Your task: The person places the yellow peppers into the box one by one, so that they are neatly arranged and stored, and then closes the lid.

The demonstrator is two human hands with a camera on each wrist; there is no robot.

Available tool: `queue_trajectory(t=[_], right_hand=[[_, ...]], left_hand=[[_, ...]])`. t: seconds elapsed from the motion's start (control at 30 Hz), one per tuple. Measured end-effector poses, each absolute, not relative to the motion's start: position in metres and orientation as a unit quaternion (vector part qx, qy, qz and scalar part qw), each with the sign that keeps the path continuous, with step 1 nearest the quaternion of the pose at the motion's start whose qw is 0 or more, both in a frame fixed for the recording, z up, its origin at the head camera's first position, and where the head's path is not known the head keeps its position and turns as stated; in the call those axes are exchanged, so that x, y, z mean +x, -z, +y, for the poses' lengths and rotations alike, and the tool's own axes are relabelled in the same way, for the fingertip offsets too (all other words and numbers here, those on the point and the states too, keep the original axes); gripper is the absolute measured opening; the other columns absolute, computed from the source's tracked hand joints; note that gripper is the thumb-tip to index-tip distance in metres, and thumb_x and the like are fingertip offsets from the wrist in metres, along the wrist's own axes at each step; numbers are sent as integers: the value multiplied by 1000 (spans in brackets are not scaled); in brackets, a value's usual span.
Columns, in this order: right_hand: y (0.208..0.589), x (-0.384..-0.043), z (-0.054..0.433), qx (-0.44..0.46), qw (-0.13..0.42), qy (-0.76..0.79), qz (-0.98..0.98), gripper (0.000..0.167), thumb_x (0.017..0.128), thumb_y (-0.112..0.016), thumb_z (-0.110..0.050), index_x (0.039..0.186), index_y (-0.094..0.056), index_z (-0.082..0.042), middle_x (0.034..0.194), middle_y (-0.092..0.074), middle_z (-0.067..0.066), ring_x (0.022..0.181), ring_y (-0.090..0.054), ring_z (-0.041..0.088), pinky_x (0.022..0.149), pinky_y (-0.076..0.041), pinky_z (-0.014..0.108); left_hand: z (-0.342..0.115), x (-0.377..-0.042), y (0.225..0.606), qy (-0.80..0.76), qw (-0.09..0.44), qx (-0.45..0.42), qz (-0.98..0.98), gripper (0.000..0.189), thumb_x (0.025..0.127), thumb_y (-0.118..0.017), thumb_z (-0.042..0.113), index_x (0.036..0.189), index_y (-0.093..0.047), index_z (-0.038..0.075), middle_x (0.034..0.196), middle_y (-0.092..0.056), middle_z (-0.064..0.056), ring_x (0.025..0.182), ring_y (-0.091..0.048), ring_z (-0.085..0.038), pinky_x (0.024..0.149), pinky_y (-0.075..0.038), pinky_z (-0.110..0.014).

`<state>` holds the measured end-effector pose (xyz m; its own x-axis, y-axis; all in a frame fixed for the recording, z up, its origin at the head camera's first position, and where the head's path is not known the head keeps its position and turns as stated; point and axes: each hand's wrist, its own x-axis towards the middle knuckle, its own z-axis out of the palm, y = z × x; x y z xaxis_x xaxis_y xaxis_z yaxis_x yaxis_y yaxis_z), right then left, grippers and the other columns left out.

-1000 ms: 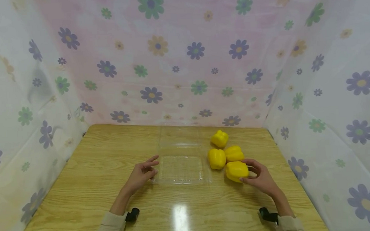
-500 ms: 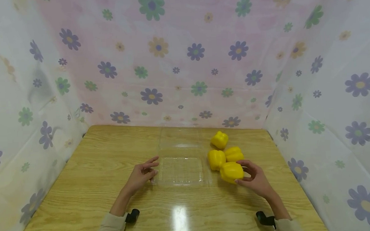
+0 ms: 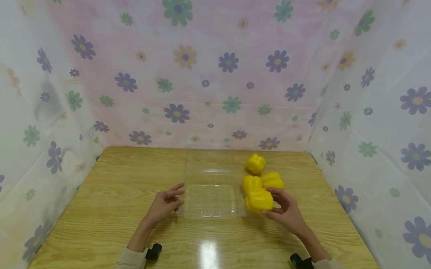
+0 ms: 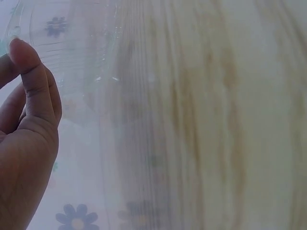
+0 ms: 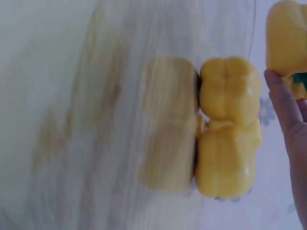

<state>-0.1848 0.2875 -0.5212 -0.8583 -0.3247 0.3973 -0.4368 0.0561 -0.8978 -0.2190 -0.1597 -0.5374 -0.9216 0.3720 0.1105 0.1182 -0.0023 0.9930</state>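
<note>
In the head view my right hand (image 3: 285, 211) grips a yellow bell pepper (image 3: 259, 200) between thumb and fingers. That pepper overlaps the near side of another bell pepper (image 3: 251, 182). The right wrist view shows the held pepper (image 5: 287, 38) apart from the others, with a bit of green at its stem end. A clear plastic container (image 3: 211, 214) lies opened flat at mid-table, its lid (image 3: 209, 161) folded back away from me. My left hand (image 3: 163, 205) pinches the container's left edge near its front corner; in the left wrist view the thumb (image 4: 24, 55) meets the clear plastic.
Two more yellow peppers sit right of the container: one bell pepper (image 3: 255, 164) further back, another bell pepper (image 3: 274, 180) behind the right hand. Flower-patterned sheeting (image 3: 212, 70) walls the wooden table (image 3: 113, 183) at the back and sides.
My right hand has moved left with its bell pepper, which now overlaps the pepper nearest the container. The left hand and the container have stayed in place.
</note>
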Motion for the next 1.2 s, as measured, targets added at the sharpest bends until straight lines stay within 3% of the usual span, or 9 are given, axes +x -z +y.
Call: queue_trajectory(t=[0.2,0.4,0.77,1.03,1.2], right_hand=[[522,-180,270,258,51,-660,-703,67,82,-74,16,142,-44,12,142,-53,9,124,-61,13,87,-61,33],[521,-181,258,274,64,-667,-690,66,81,-73,19,140,-45,14,140,-55,2,124,-61,13,86,-61,33],[524,-187,238,310,32,-673,-670,64,85,-70,18,143,-43,12,142,-54,1,125,-61,15,87,-61,35],[524,-191,223,305,15,-660,-687,65,89,-70,12,147,-42,7,145,-53,9,125,-61,16,89,-60,34],[524,-197,212,287,5,-647,-707,65,89,-72,10,147,-45,3,143,-51,24,123,-62,15,88,-60,34]], left_hand=[[-161,-218,541,-687,91,180,698,45,98,-65,0,137,-52,-18,161,-32,-25,79,-62,-23,57,-56,-26],[-162,-217,540,-679,85,186,705,45,98,-66,2,137,-53,-18,161,-33,-26,81,-63,-31,58,-56,-28],[-160,-220,539,-676,77,188,709,44,98,-65,1,136,-53,-18,160,-35,-25,77,-62,-29,56,-56,-30],[-161,-222,543,-686,78,188,699,45,97,-66,1,136,-53,-18,160,-35,-26,76,-62,-27,55,-56,-29],[-161,-222,542,-688,84,189,696,46,97,-67,2,137,-53,-18,161,-34,-25,80,-64,-28,56,-56,-29]])
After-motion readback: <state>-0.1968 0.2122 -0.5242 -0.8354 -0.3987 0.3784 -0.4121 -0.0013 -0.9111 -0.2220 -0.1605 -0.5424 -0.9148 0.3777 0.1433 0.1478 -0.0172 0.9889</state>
